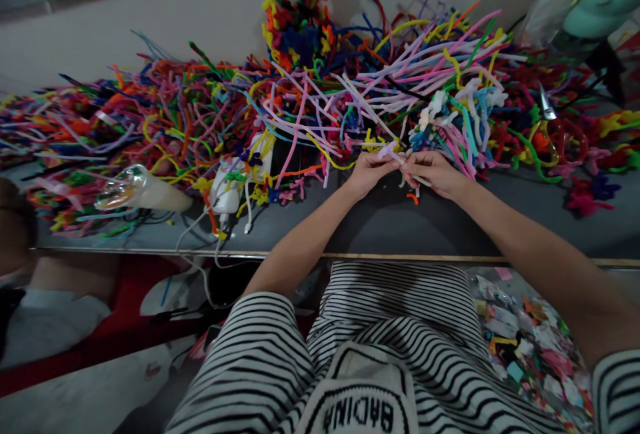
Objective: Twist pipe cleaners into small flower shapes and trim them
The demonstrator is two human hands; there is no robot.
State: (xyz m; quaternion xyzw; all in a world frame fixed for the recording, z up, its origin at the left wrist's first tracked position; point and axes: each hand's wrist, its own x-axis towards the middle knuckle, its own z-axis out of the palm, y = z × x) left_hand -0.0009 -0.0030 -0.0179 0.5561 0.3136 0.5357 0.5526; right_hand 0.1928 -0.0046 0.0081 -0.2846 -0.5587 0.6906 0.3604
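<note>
My left hand (369, 171) and my right hand (434, 173) meet over the dark table (380, 221), fingers closed. Between them they pinch a pale pink pipe cleaner piece (391, 152), its twisted end sticking up by my left fingertips. A thin whitish stem (421, 181) pokes out under my right hand. Just beyond the hands lies a huge heap of coloured pipe cleaners (310, 94), spread across the whole back of the table. A small orange scrap (413, 198) lies on the table below my hands.
A glue gun (140, 191) and a white power strip (227, 191) with cables sit at the left. Scissors (547, 106) rest in the pile at right. Another person (20, 274) sits at far left. Scraps (530, 341) litter the floor at right.
</note>
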